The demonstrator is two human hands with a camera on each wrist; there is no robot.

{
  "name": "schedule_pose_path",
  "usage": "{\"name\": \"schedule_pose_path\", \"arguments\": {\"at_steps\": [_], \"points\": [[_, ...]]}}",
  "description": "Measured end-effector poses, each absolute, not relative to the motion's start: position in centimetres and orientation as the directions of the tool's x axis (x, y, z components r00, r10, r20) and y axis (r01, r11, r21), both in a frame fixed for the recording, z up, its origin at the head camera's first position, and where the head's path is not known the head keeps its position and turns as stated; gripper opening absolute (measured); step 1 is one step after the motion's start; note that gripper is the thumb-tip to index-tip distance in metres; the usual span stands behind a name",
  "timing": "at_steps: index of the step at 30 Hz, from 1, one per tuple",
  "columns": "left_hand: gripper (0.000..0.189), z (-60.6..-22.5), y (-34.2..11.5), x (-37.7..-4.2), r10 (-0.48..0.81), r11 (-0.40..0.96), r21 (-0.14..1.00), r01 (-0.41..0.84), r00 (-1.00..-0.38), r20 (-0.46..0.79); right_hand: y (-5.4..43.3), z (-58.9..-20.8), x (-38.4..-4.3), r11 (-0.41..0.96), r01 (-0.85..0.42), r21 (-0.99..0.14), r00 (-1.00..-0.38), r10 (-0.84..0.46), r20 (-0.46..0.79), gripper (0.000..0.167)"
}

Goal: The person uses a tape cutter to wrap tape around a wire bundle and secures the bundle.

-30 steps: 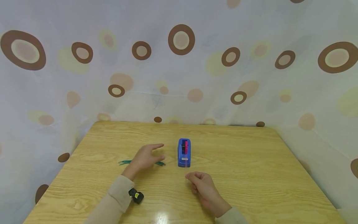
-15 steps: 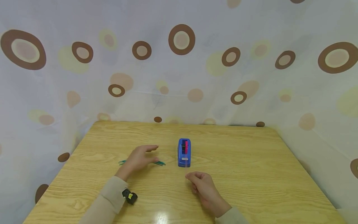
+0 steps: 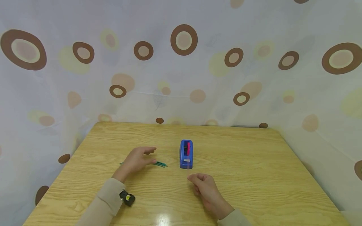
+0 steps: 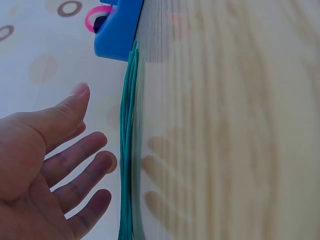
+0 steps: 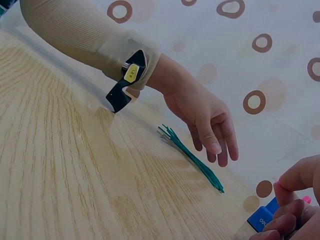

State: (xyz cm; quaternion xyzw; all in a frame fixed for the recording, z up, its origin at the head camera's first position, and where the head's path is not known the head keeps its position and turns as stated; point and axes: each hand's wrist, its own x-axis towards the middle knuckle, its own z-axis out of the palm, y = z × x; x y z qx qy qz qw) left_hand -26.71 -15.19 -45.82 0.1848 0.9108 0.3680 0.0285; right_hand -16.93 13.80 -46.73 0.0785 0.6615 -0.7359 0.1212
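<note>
At the left, a beige sleeve (image 3: 99,204) is seen, with a black device (image 3: 128,199) strapped at its cuff. A yellow label (image 5: 131,73) is borne by the device; its small dark writing cannot be read with certainty. Beyond the cuff, the left hand (image 3: 135,160) is held over a bundle of green strips (image 3: 161,164), the thumb parted wide from the fingers and nothing gripped. The middle of the bundle is blocked from the head view by this hand; in the left wrist view, hand and strips are seen apart. Farther right, a blue tape dispenser (image 3: 182,155) is stood on the wooden table (image 3: 254,166), a pink core (image 3: 188,149) set in it. Pale letters, apparently beginning "de", are printed on its blue side in the right wrist view, where the dispenser is partly covered by fingers. From its front, a clear strip of tape (image 3: 188,171) is drawn to the right hand (image 3: 207,191), by which its end is pinched narrowly between thumb and forefinger. The table is backed by a circle-patterned cloth (image 3: 158,18).
</note>
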Motion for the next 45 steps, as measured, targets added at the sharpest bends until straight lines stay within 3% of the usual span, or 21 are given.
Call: {"name": "schedule_pose_path", "arguments": {"at_steps": [31,45], "points": [[0.04,-46.5,-17.9,-26.9,0.377,0.679,0.661,0.321,-0.924,0.062,13.8,-46.6,-16.9,-0.113,0.29,-0.95,-0.956,-0.075,-0.282,0.015],[0.034,-47.0,-18.4,-27.3,0.384,0.637,0.71,0.299,-0.922,0.044,13.8,-46.4,-16.8,-0.117,0.295,-0.948,-0.954,-0.081,-0.287,0.016]]}}
